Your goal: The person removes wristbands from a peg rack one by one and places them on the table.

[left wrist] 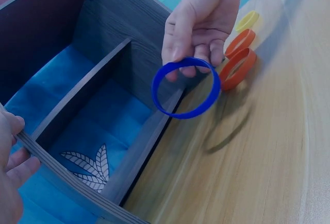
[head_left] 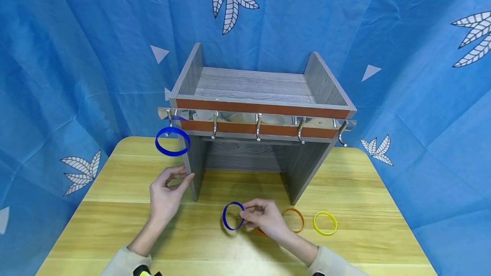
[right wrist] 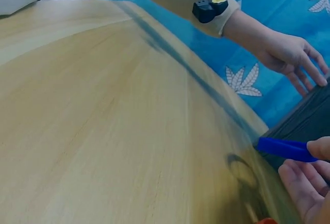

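Observation:
My right hand pinches a blue silicone wristband between thumb and fingers. In the left wrist view, that blue wristband is held above the tabletop, and its shadow falls on the wood. With thumb and fingers on either side, my left hand grips the front edge of the grey wooden shelf's left side panel. Another blue wristband hangs from the leftmost hook of the metal rail, above my left hand.
Two orange wristbands lie on the table, one partly hidden by my right hand. A yellow wristband is farther right. Several metal hooks stick out along the shelf's front. Blue patterned cloth hangs behind the table.

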`<state>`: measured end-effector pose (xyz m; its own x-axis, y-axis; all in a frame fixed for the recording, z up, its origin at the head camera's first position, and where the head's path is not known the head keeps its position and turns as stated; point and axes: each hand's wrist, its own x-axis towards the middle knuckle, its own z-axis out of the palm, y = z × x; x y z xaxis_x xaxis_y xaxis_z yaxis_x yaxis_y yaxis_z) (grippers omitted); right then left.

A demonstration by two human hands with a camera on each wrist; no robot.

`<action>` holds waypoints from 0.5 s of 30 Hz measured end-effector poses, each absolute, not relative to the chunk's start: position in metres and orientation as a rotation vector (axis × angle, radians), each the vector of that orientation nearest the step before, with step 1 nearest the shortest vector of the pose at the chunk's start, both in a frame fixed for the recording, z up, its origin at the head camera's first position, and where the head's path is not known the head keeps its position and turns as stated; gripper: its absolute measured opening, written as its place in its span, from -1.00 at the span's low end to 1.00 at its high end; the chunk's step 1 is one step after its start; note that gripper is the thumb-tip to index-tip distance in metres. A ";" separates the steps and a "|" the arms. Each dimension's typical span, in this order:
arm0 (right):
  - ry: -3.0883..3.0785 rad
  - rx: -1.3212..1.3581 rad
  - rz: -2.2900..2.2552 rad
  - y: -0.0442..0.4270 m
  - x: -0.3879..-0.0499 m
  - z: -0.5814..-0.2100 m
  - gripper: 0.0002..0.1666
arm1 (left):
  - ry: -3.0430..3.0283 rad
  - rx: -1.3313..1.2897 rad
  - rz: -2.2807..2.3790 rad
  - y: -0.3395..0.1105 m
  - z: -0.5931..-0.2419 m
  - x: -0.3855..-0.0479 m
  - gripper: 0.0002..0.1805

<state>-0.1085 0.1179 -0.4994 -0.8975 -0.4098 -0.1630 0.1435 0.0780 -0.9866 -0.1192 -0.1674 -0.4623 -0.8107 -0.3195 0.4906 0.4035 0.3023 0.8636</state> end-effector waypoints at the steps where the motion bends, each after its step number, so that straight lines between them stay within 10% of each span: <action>1: 1.963 -0.262 -1.867 0.118 -0.109 -0.500 -0.53 | -1.975 -0.076 -1.561 -0.167 -0.462 -0.119 -0.75; 15: 1.981 -0.217 -1.787 0.114 -0.110 -0.506 -0.63 | -1.971 -0.101 -1.552 -0.168 -0.461 -0.119 -0.75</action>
<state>-0.1103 0.1142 -0.5057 -0.8814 -0.4132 -0.2289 0.1854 0.1431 -0.9722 -0.1185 -0.1677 -0.4614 -0.8046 -0.3076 0.5079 0.4214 0.3067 0.8534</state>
